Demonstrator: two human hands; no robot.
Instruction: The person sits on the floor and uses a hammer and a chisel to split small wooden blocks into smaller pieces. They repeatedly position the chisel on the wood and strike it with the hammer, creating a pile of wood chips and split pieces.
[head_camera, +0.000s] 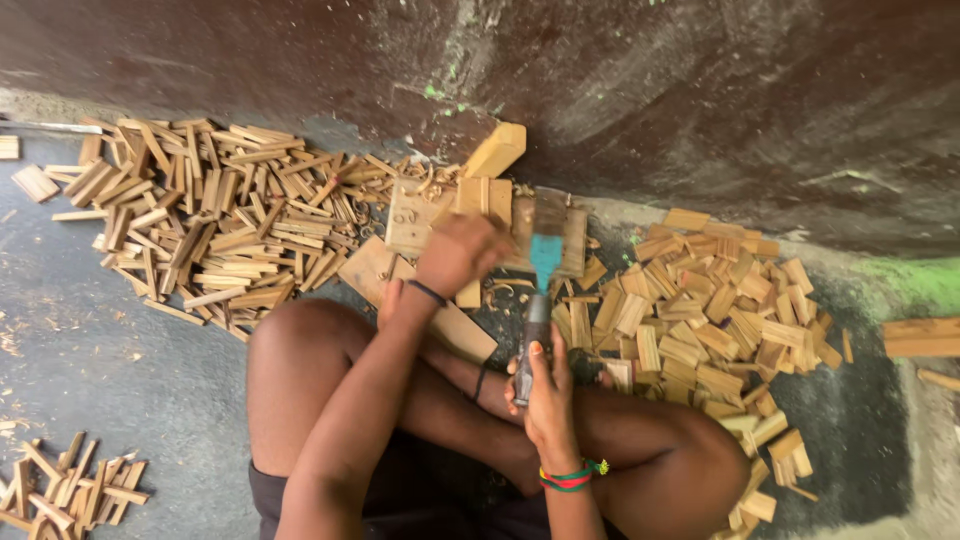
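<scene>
- The dark wall (700, 90) fills the top of the view, stained and flecked with green; the grey floor (90, 340) runs below it.
- The person sits cross-legged on the floor, bare knees spread to either side.
- A wide heap of thin wood strips (215, 235) lies on the floor to the left, by the wall.
- A second heap of shorter wood pieces (710, 310) lies to the right, just beside the right knee.
- A small heap of sticks (70, 490) sits at the bottom left, well apart from the rest.
- A flat wooden board (410, 215) lies in front of the legs, against the foot of the wall, with curled shavings around it.
- The left hand (460, 252) rests on a small wood block on the board, fingers curled down over it; a dark band circles the wrist.
- The right hand (545, 385) has its fingers closed around the handle of a chisel (542, 270), whose blue part and blade point at the board.
</scene>
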